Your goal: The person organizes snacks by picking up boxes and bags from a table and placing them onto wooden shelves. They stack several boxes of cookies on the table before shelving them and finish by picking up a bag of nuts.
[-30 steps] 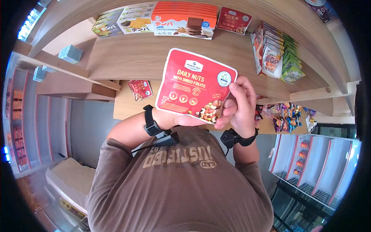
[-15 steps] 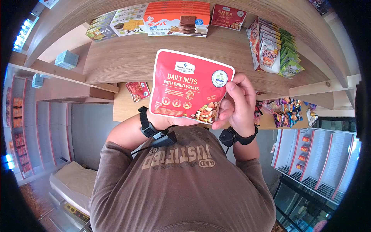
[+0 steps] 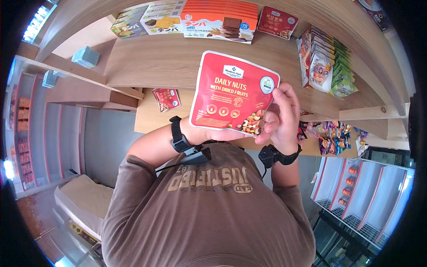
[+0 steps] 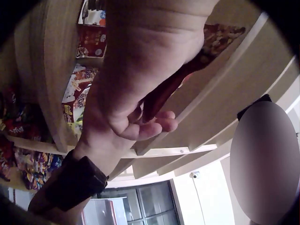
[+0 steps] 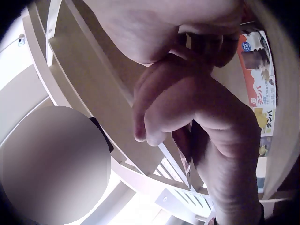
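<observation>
A red pouch of nuts (image 3: 233, 95), lettered "Daily Nuts with Dried Fruits", is held up in front of the chest, its printed face towards the head camera. My right hand (image 3: 283, 113) grips its right edge, thumb on the front near the round badge. From below, my left hand (image 3: 226, 135) holds the lower edge, most of its fingers hidden behind the pouch. In the right wrist view the left hand (image 5: 197, 103) shows its fingers bent around the pouch. A similar red pouch (image 3: 167, 99) lies on the lower counter to the left.
On the wooden shelf (image 3: 155, 62) ahead stand orange biscuit boxes (image 3: 218, 24), white and green boxes (image 3: 162, 20), another red pouch (image 3: 278, 22) and a carton of snack packs (image 3: 322, 66). Assorted wrapped snacks (image 3: 333, 138) lie at lower right. White racks (image 3: 356, 191) stand beyond.
The head view swings slightly left, then back right. The pouch stays up before the chest with both hands holding it the same way.
</observation>
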A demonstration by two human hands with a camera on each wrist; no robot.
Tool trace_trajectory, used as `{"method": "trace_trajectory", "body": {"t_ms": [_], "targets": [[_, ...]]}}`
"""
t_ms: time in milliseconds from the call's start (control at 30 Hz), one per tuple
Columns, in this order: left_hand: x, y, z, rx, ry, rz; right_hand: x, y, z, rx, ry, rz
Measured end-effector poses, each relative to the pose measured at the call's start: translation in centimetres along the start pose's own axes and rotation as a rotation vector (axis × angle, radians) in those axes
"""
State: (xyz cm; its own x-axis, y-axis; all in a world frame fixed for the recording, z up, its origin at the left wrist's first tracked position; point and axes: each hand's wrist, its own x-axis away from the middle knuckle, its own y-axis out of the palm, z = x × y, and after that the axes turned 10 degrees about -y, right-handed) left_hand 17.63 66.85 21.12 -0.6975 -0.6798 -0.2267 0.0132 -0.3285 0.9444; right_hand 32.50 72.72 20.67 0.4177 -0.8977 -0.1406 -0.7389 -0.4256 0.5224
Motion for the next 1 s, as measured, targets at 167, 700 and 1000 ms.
{"method": "trace_trajectory", "body": {"t_ms": [167,700,1000], "targets": [[0.0,-0.8,-0.3,-0.048,0.048,-0.036,-0.2,0.9,-0.2,0.023,-0.057,-0.007],[0.0,-3.6,2.8,-0.958,0.766,1.03,-1.2,-2.0,0.7,0.145,-0.113,-0.175],[1.1,-5.6,5.0,-1.723,0.896,1.188,-8.5,-4.5,-0.5,0.834,-0.244,-0.276]]}}
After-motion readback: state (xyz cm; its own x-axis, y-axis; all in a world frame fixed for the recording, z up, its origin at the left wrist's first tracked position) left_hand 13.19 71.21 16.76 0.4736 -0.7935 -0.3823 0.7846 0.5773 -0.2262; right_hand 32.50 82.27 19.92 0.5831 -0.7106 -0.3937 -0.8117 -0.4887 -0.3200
